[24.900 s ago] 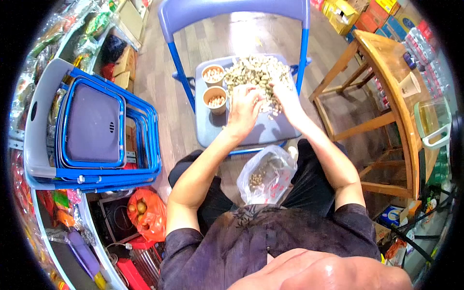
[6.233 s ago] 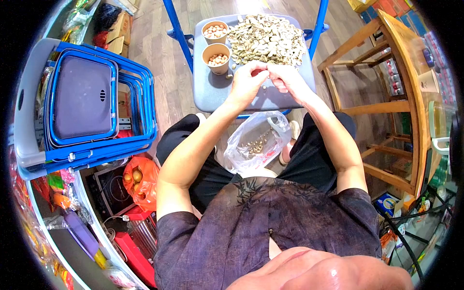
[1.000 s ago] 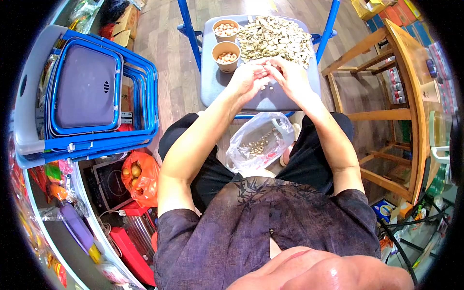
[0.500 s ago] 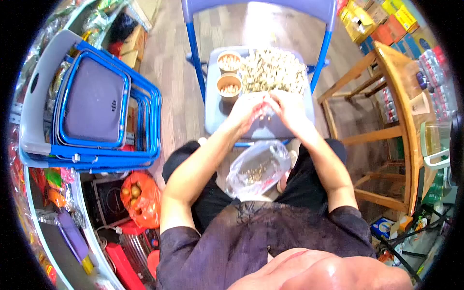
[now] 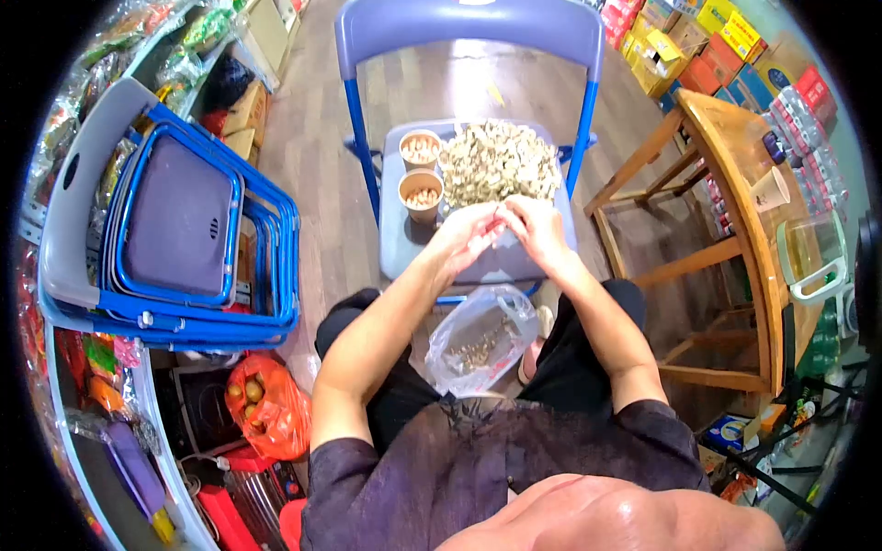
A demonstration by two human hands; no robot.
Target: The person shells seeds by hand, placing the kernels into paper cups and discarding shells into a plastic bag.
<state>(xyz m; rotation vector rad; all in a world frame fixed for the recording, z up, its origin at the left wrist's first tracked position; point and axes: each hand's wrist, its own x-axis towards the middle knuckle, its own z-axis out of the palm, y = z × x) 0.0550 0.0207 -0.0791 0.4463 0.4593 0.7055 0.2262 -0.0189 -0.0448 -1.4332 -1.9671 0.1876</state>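
Observation:
My left hand (image 5: 467, 235) is half curled, palm turned up, over the front of a grey folding chair seat (image 5: 397, 253). My right hand (image 5: 538, 230) meets it at the fingertips in a pinch; whatever lies between the fingers is too small and covered to make out. Just beyond them spreads a heap of pale unshelled peanuts (image 5: 501, 163). Left of the heap stand two paper cups, the nearer cup (image 5: 423, 210) and the farther cup (image 5: 420, 163), both holding pinkish kernels. Below the seat, between my legs, an open clear plastic bag (image 5: 514, 312) contains small brownish bits.
Folded blue-framed chairs (image 5: 179, 216) lean at left beside packed shelves. An orange bag of round produce (image 5: 285, 427) sits below them. At right stands a wooden table (image 5: 726, 138) with a paper cup (image 5: 770, 190) and a clear jug (image 5: 813, 262). Boxes (image 5: 726, 64) are stacked behind.
The view has shifted, so the chair and peanuts sit lower and slightly left. My hands stay together over the seat; small kernels seen at the left palm earlier are no longer clearly visible.

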